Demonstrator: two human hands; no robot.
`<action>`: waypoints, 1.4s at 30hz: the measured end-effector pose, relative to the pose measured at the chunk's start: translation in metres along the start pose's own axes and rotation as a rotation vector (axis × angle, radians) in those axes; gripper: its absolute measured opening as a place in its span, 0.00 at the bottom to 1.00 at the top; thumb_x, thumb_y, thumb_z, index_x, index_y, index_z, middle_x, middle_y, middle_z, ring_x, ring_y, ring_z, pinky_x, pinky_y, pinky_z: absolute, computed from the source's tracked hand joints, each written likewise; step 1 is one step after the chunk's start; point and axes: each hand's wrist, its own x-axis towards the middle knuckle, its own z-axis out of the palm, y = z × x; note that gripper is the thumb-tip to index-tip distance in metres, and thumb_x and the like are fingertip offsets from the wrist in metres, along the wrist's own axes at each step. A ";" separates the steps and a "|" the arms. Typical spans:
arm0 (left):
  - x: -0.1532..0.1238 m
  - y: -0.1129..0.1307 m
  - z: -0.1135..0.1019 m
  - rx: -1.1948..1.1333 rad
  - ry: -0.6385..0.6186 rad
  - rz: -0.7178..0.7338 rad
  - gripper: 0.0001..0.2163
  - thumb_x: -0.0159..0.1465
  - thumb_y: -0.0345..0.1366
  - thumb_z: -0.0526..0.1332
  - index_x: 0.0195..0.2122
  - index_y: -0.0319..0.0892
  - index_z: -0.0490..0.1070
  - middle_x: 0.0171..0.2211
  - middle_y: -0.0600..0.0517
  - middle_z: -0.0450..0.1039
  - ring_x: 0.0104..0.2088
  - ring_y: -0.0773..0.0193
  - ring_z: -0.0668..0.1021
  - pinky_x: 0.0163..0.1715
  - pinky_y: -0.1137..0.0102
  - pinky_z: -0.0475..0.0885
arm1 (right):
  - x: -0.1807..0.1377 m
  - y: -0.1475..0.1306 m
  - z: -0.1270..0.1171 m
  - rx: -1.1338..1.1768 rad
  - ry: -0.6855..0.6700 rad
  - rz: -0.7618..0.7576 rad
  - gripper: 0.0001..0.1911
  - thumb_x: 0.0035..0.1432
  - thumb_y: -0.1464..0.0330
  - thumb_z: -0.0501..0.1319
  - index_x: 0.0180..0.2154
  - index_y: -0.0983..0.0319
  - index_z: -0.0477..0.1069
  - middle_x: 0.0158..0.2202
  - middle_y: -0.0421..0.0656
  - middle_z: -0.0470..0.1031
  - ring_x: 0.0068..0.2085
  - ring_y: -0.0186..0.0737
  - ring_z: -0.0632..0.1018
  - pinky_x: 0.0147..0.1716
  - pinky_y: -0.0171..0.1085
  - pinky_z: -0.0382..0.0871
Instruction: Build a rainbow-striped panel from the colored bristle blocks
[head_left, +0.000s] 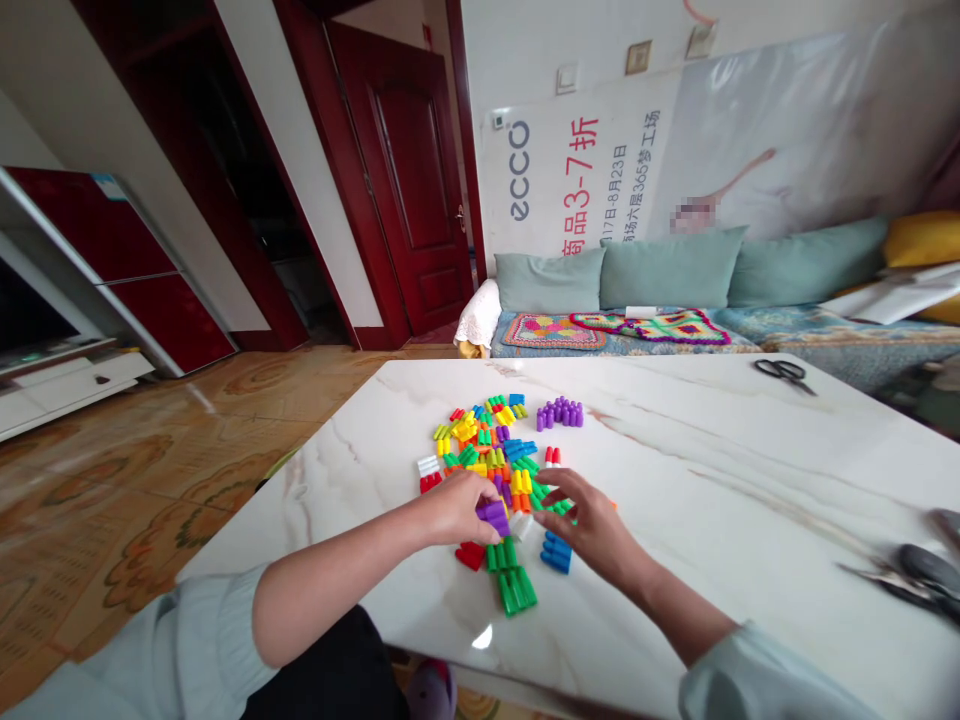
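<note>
One purple piece (493,517) is pinched in the left hand (457,508) beside the colourful pile (466,428), right hand (595,515) spread nearby; likely picking, calling for steady lifting.

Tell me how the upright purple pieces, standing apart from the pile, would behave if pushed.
The purple pieces may tip, since they stand on end. They would probably slide easily, as the table looks glossy. Their plastic-like sheen suggests they are light and stiff.
</note>
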 end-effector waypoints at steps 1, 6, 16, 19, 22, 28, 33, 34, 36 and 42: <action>0.002 0.005 0.005 -0.007 0.020 0.022 0.11 0.44 0.37 0.69 0.27 0.40 0.73 0.22 0.58 0.69 0.26 0.67 0.71 0.23 0.75 0.61 | -0.003 -0.012 0.005 0.038 -0.024 -0.029 0.19 0.56 0.59 0.62 0.48 0.58 0.70 0.46 0.45 0.74 0.37 0.38 0.77 0.34 0.36 0.73; 0.012 0.016 0.024 -0.017 0.021 0.093 0.11 0.45 0.40 0.69 0.27 0.39 0.76 0.21 0.57 0.70 0.25 0.67 0.71 0.22 0.75 0.58 | -0.015 -0.037 0.014 0.020 -0.087 0.021 0.14 0.52 0.68 0.65 0.43 0.58 0.71 0.35 0.40 0.77 0.30 0.35 0.75 0.31 0.35 0.69; 0.025 0.023 0.027 -0.212 0.174 0.081 0.09 0.43 0.30 0.68 0.28 0.38 0.75 0.22 0.56 0.73 0.23 0.69 0.72 0.23 0.76 0.65 | -0.010 -0.026 0.005 -0.259 -0.002 0.049 0.04 0.52 0.70 0.65 0.33 0.59 0.74 0.31 0.41 0.75 0.35 0.40 0.75 0.35 0.36 0.66; 0.029 0.023 0.027 -0.187 0.217 0.167 0.06 0.46 0.30 0.65 0.28 0.39 0.75 0.22 0.56 0.72 0.23 0.68 0.72 0.24 0.75 0.66 | -0.008 -0.024 0.006 -0.207 0.042 -0.007 0.03 0.54 0.70 0.63 0.32 0.58 0.75 0.33 0.42 0.73 0.36 0.39 0.75 0.34 0.35 0.67; 0.033 0.022 0.027 -0.157 0.277 0.236 0.08 0.51 0.29 0.63 0.33 0.41 0.75 0.31 0.53 0.74 0.26 0.68 0.74 0.29 0.73 0.70 | 0.002 -0.014 0.001 -0.150 0.085 -0.004 0.06 0.56 0.69 0.60 0.33 0.58 0.77 0.33 0.42 0.73 0.33 0.37 0.75 0.33 0.34 0.67; 0.029 0.025 0.028 -0.089 0.159 0.246 0.18 0.53 0.31 0.63 0.47 0.47 0.73 0.47 0.51 0.70 0.31 0.68 0.76 0.37 0.71 0.72 | 0.028 0.060 -0.034 -0.176 0.362 0.252 0.10 0.50 0.66 0.59 0.37 0.60 0.71 0.32 0.43 0.77 0.32 0.41 0.77 0.34 0.38 0.70; 0.021 0.032 0.027 -0.006 0.005 0.304 0.15 0.53 0.37 0.66 0.44 0.49 0.75 0.43 0.52 0.72 0.34 0.63 0.76 0.37 0.70 0.71 | 0.048 0.120 -0.042 -0.303 0.432 0.407 0.08 0.46 0.65 0.59 0.32 0.59 0.70 0.31 0.44 0.78 0.33 0.44 0.78 0.34 0.39 0.69; 0.020 0.033 0.026 0.002 -0.021 0.304 0.15 0.53 0.37 0.66 0.44 0.49 0.75 0.43 0.52 0.72 0.34 0.63 0.76 0.37 0.70 0.71 | 0.054 0.125 -0.038 -0.323 0.422 0.407 0.08 0.46 0.65 0.59 0.32 0.59 0.71 0.31 0.44 0.79 0.33 0.44 0.78 0.34 0.39 0.69; 0.020 0.034 0.023 0.018 -0.054 0.293 0.15 0.54 0.38 0.66 0.44 0.49 0.75 0.44 0.52 0.72 0.36 0.62 0.76 0.38 0.70 0.71 | 0.069 0.130 -0.029 -0.351 0.406 0.397 0.09 0.47 0.66 0.59 0.33 0.59 0.71 0.32 0.44 0.79 0.33 0.43 0.78 0.34 0.38 0.68; 0.020 0.031 0.020 0.069 -0.088 0.281 0.16 0.56 0.40 0.66 0.46 0.51 0.74 0.44 0.51 0.72 0.37 0.60 0.76 0.37 0.69 0.70 | 0.100 0.134 -0.005 -0.318 0.439 0.340 0.13 0.50 0.64 0.58 0.38 0.62 0.70 0.37 0.47 0.77 0.33 0.41 0.76 0.35 0.38 0.68</action>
